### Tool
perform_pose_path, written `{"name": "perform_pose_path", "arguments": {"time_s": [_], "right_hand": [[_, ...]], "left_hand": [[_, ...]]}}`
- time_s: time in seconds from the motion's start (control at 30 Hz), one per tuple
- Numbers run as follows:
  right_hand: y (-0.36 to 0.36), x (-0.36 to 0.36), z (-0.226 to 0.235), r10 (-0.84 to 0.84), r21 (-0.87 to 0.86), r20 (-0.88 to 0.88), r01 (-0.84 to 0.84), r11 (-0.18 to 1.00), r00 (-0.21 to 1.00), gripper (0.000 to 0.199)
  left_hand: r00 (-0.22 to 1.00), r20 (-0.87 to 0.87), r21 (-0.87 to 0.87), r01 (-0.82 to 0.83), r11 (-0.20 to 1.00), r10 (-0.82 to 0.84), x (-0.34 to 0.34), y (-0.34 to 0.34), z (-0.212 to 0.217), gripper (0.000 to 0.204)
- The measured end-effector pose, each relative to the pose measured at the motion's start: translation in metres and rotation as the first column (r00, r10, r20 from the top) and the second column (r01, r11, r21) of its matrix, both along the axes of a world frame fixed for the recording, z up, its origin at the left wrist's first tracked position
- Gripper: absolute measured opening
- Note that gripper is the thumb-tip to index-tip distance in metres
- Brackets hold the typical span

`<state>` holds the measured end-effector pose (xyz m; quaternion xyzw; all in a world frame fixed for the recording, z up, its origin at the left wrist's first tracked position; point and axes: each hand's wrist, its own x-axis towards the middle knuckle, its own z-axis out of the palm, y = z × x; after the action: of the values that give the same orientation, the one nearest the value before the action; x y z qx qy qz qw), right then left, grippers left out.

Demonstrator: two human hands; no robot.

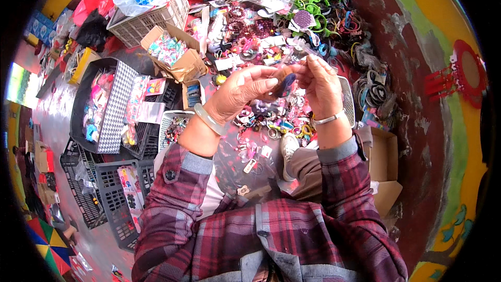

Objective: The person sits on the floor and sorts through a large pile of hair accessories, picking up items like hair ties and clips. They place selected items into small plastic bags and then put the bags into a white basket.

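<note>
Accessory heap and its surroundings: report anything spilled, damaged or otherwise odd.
The heap of accessories lies loose and mixed, though an open cardboard box stands beside it; it looks spilled, perhaps deliberately spread. On the right, the dark red surface is blotched pale, as if paint had worn off.

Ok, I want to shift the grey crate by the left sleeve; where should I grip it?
I'd grip the grey crate by its left rim, from the left: that edge shows bare, while the left sleeve crowds its right.
</note>
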<state>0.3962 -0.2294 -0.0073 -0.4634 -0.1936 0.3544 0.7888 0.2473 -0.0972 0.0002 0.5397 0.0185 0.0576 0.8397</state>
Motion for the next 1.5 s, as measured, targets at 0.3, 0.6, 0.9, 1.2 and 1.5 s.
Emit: {"name": "perform_pose_path", "arguments": {"time_s": [0.3, 0.6, 0.9, 1.2, 1.5], "right_hand": [[0.001, 0.005, 0.008, 0.035, -0.12, 0.186, -0.013, 0.993, 0.982, 0.021], [0.008, -0.027, 0.013, -0.145, -0.182, 0.145, 0.17, 0.969, 0.979, 0.018], [0.007, -0.026, 0.008, 0.086, -0.12, 0.14, -0.069, 0.99, 0.986, 0.031], [0.009, -0.023, -0.014, 0.22, -0.162, -0.064, -0.227, 0.96, 0.974, 0.031], [0.011, -0.034, -0.009, 0.183, -0.265, 0.065, -0.16, 0.951, 0.981, 0.027]], "left_hand": [[0.99, 0.072, 0.035, -0.127, 0.991, 0.124, 0.001, 0.005, 0.001, 0.044], [0.975, -0.077, 0.151, -0.193, 0.969, 0.207, 0.008, -0.004, -0.018, 0.032], [0.942, -0.082, 0.02, -0.324, 0.946, 0.325, 0.009, 0.001, -0.024, 0.016], [0.931, -0.107, -0.276, -0.364, 0.889, 0.348, 0.008, -0.005, -0.013, 0.018], [0.865, -0.154, -0.254, -0.502, 0.826, 0.478, 0.006, 0.002, -0.028, 0.016]]}}
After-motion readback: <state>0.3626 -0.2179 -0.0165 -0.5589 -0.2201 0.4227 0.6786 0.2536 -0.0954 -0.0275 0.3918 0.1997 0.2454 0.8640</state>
